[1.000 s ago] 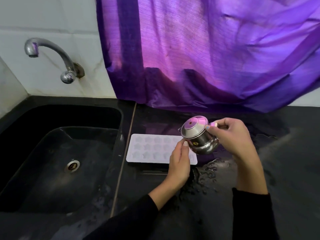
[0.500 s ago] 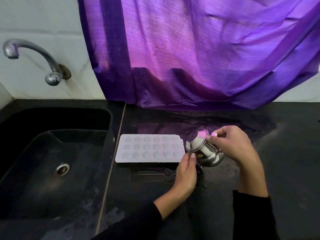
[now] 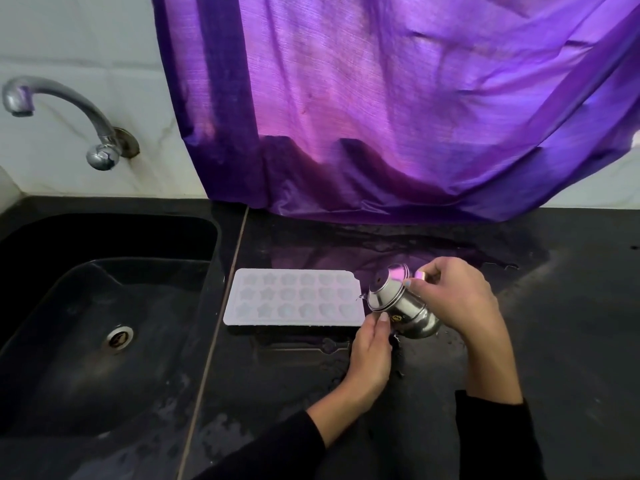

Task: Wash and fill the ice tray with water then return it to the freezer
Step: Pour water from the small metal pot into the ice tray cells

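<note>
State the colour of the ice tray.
The star-moulded plastic ice tray looks white, tinged lilac, in the head view.

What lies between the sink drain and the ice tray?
In the head view, between the drain and the ice tray lie only the black sink wall and rim, then a seam in the wet countertop. No object sits there.

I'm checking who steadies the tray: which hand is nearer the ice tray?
Left. The left hand sits at the ice tray's near right corner; the right hand is further right, tilting the steel pot.
</note>
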A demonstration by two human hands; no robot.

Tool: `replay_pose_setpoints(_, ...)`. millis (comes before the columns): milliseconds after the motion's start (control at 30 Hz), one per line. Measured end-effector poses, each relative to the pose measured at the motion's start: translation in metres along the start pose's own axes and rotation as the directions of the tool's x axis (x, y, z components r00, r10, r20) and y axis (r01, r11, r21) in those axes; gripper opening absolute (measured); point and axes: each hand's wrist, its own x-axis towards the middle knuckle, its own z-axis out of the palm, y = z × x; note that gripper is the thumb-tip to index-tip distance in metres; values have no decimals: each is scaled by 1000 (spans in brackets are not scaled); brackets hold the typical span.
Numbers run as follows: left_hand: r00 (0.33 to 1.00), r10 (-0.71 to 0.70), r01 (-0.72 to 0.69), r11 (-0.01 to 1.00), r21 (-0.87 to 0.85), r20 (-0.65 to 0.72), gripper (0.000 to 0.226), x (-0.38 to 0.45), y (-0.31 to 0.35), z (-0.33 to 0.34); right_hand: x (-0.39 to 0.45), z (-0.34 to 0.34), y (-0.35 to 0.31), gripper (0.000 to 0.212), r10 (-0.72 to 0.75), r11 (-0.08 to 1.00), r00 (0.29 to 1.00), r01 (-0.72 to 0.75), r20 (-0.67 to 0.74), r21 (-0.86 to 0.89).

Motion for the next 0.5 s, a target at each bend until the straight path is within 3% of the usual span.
replay_pose_setpoints(500,1000,-6,6,1000,-19,-10,25,0,2,-2,-8,6,-5,27,-3,1000,999,3,-48,-3)
